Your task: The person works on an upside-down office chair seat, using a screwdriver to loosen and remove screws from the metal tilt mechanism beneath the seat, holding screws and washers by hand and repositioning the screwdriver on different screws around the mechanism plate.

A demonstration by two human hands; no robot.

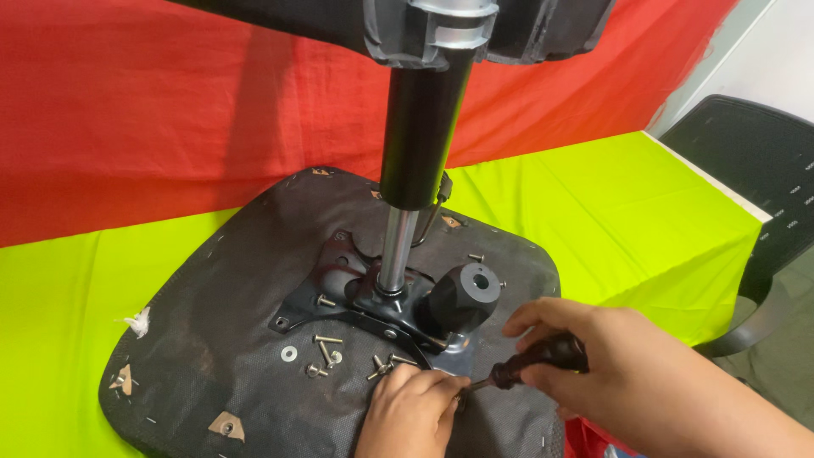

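An upturned office chair seat point(229, 339), covered in dark fabric, lies on a lime-green table point(627, 220). A black metal mechanism plate point(339, 293) is mounted on it, with a gas-lift column point(415, 144) rising from its middle and a black knob point(462, 297) at its right. My right hand point(593, 365) grips a black-handled screwdriver point(534, 360), its shaft pointing left toward the plate's near edge. My left hand point(411, 411) rests on the seat with its fingers pinched at the screwdriver tip. Loose bolts and washers point(326, 348) lie just left of that hand.
The chair's base point(424, 25) hangs at the top of the column, overhead. A red cloth point(170, 110) backs the table. A black mesh chair point(755, 161) stands beyond the table's right edge. A bit of white fluff point(137, 321) lies at the seat's left rim.
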